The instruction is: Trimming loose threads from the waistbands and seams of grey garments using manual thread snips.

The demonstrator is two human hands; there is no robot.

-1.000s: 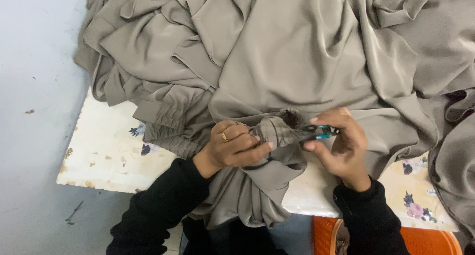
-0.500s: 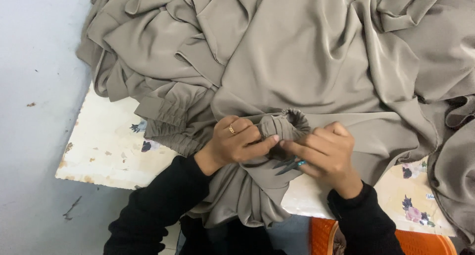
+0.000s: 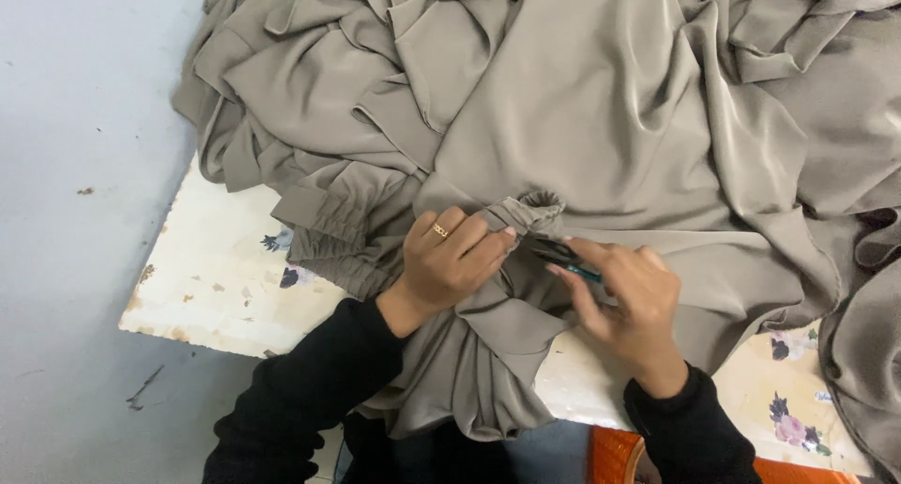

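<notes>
Covering a worn cream table, taupe fabric, left hand fingers pinching gathered cuff, right hand gripping snips, grey floor

snips: mostly hidden by right hand | cloth: cut off top, right

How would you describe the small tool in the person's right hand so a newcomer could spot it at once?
Start at the big heap of taupe fabric covering the worn white table. At its near edge, two hands meet; the right hand pinches small dark snips beside a gathered cuff. Their teal-tinted handle is the only non-taupe thing there.
</notes>
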